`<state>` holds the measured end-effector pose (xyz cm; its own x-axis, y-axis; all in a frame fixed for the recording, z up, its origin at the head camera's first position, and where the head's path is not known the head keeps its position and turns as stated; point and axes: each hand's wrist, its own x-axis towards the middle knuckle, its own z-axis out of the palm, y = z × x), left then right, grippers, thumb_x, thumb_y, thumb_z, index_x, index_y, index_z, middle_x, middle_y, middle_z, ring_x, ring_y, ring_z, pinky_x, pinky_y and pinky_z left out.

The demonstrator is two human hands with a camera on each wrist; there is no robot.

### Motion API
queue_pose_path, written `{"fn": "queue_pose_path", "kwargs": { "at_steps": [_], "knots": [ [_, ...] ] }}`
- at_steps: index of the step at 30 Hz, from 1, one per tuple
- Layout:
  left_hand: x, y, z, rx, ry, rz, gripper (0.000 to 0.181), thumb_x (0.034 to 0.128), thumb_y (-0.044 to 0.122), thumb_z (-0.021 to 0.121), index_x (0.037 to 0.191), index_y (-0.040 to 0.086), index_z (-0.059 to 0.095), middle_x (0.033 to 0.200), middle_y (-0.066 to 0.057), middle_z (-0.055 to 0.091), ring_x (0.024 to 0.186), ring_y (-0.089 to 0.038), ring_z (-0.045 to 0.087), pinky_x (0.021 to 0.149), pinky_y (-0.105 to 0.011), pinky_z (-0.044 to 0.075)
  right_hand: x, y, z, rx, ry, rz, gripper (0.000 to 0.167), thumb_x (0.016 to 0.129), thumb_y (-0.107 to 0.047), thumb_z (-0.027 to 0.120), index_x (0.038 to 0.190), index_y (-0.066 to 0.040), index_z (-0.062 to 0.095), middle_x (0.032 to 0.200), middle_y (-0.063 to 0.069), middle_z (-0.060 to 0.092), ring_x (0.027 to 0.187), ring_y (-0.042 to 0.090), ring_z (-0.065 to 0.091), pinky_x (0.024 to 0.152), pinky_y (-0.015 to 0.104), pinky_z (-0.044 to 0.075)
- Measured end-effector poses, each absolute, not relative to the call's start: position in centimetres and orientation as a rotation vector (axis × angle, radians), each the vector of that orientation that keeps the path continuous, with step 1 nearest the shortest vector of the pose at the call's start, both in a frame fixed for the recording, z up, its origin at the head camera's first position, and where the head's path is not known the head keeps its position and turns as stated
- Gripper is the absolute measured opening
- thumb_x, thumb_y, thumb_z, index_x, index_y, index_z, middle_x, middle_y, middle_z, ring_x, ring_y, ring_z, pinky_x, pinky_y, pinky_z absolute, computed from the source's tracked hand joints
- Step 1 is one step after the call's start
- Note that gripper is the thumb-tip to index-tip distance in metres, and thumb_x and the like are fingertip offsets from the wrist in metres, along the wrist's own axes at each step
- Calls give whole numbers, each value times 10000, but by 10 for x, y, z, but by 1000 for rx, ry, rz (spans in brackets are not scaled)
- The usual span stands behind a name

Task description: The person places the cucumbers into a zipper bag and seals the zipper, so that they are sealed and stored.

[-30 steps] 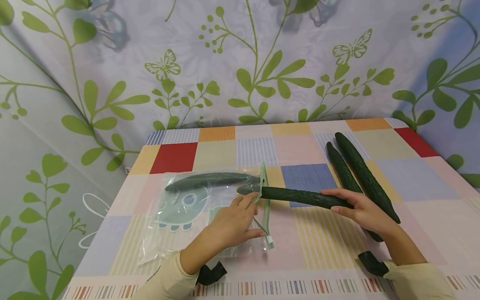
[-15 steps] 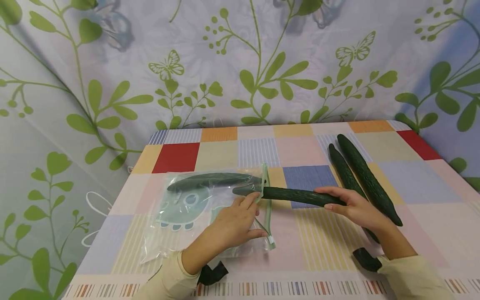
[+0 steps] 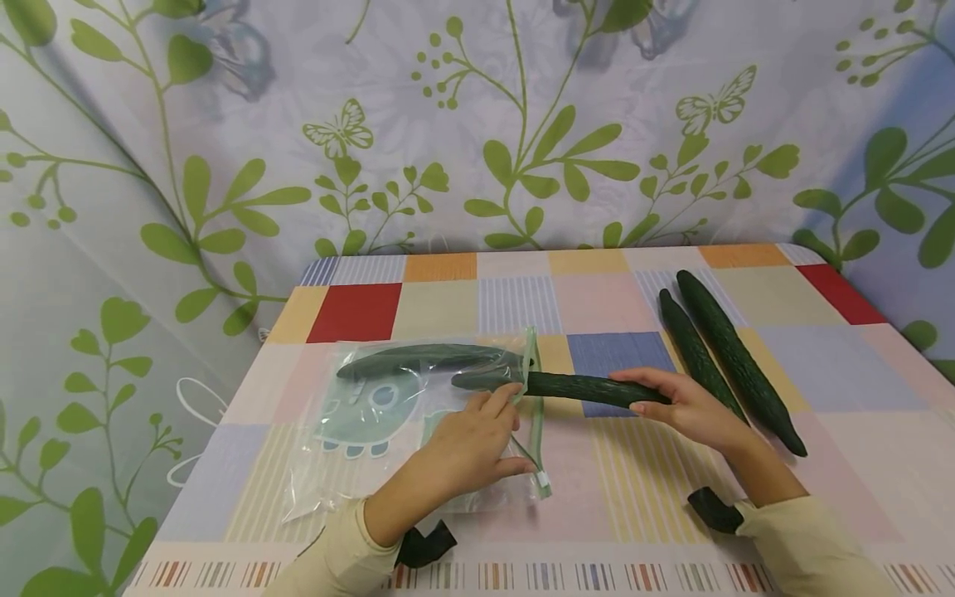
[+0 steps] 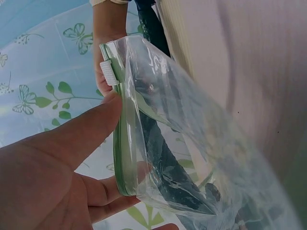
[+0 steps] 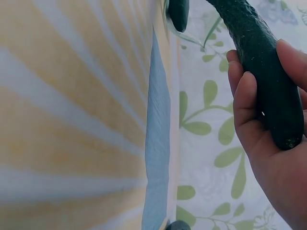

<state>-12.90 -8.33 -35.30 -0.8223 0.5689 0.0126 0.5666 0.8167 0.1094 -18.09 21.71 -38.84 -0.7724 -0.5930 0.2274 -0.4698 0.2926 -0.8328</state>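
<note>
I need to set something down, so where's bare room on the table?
The table is bare right of the loose cucumber pair, along the back behind the bag, and at the front between the sleeves. Crowded from the bag rightward: left hand, held cucumber, right hand.

4 long dark-green cucumbers (image 3: 589, 387), 1 clear plastic zip bag (image 3: 384, 419) with green edging, 1 white zip slider (image 4: 109, 73), 1 bare left hand (image 3: 470, 444), 1 bare right hand (image 3: 682, 406), 2 cream fabric sleeves (image 3: 336, 551), 2 black wrist pieces (image 3: 426, 545).
</note>
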Motion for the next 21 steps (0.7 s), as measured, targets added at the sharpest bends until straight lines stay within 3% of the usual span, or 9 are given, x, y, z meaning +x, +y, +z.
{"fn": "queue_pose_path", "kwargs": {
  "at_steps": [12, 21],
  "knots": [
    [-127, -85, -351, 964, 3006, 135, 447, 785, 556, 596, 983, 157, 548, 1432, -29, 340, 1112, -221, 509, 486, -194, 413, -195, 196, -396, -931, 2356, -1518, 373, 878, -18, 554, 1232, 70, 482, 1098, -177, 564, 914, -6, 555, 713, 202, 490],
    [-128, -84, -348, 917, 2986, 132, 448, 792, 556, 591, 979, 151, 541, 1436, -37, 334, 1183, -234, 466, 515, -214, 435, -204, 180, -399, -848, 2336, -1513, 397, 892, -76, 554, 1260, 47, 472, 1178, 185, 555, 958, -12, 555, 758, 196, 474]
  ]
}}
